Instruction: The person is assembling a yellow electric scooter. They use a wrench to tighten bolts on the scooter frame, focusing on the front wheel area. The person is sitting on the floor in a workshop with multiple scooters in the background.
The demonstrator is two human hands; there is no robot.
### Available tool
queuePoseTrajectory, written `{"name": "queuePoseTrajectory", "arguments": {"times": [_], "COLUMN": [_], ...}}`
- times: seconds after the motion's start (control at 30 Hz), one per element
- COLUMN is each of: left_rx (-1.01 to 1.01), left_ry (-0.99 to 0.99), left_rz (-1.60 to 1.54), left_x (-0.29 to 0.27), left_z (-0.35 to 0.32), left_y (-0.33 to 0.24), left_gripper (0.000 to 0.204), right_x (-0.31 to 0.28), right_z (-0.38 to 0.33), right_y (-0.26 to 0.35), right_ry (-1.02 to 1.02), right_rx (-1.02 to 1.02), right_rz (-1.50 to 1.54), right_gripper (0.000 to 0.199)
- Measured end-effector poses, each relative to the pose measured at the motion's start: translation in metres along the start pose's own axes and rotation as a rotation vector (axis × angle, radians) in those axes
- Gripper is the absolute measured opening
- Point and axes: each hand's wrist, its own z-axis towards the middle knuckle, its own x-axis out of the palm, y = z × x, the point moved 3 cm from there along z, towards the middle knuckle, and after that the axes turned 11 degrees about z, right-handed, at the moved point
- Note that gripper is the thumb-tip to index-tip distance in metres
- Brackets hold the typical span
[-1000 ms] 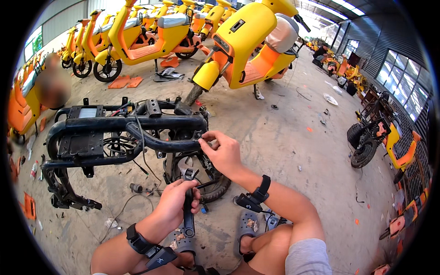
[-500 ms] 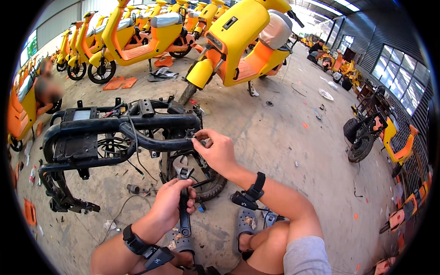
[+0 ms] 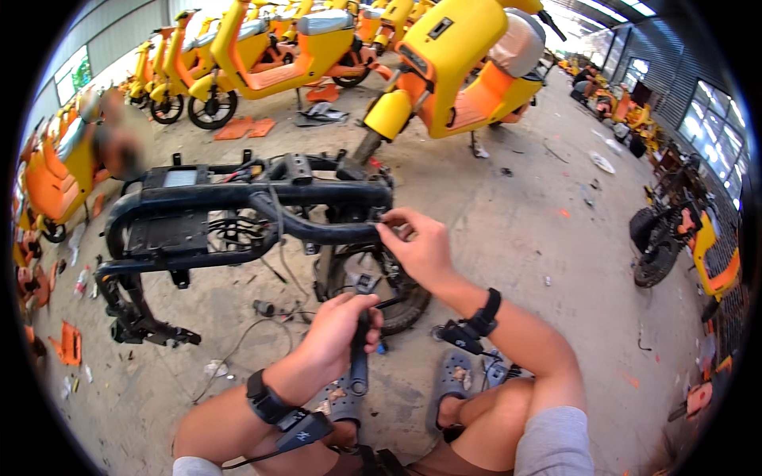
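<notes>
A stripped black scooter frame (image 3: 238, 206) lies on the concrete floor in front of me, with loose cables hanging from it. Its rear wheel (image 3: 397, 305) sits just below my hands. My left hand (image 3: 337, 325) is closed round the black handle of a wrench (image 3: 359, 357) that points up toward the wheel area. My right hand (image 3: 417, 246) pinches something small against the right end of the frame tube; what it pinches is too small to tell. Both wrists wear black bands.
Rows of yellow and orange scooters (image 3: 468, 71) stand behind the frame and along the left. Another scooter (image 3: 675, 238) lies at the right. Orange panels (image 3: 246, 127) and small scraps litter the floor. My grey sandals (image 3: 452, 389) rest near the wheel.
My view has moved closer to the frame. My right hand stays pinched at the frame's end while my left hand keeps the wrench, shifted slightly upward.
</notes>
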Motion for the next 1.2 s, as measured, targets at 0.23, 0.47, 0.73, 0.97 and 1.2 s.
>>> {"name": "queuePoseTrajectory", "arguments": {"times": [0.23,0.47,0.73,0.97,1.2], "left_rx": [0.004,-0.004,0.004,0.013,0.012], "left_ry": [-0.001,0.001,-0.001,0.012,0.006], "left_rz": [-0.012,-0.017,-0.034,-0.035,-0.033], "left_x": [-0.004,-0.005,-0.004,-0.002,-0.002], "left_z": [-0.003,-0.002,-0.003,-0.004,-0.006], "left_y": [-0.003,-0.001,-0.001,-0.003,-0.004], "left_gripper": [0.017,0.017,0.015,0.016,0.016], "right_x": [0.003,0.002,0.004,0.001,0.002], "right_z": [-0.001,0.0,-0.002,0.0,-0.002], "right_y": [0.006,0.008,0.006,0.007,0.008], "right_ry": [-0.035,-0.015,-0.023,-0.018,-0.024], "right_rx": [0.035,0.052,0.032,0.06,-0.01], "right_rz": [-0.088,-0.107,-0.085,-0.123,-0.093], "right_gripper": [0.016,0.018,0.019,0.023,0.017]}}
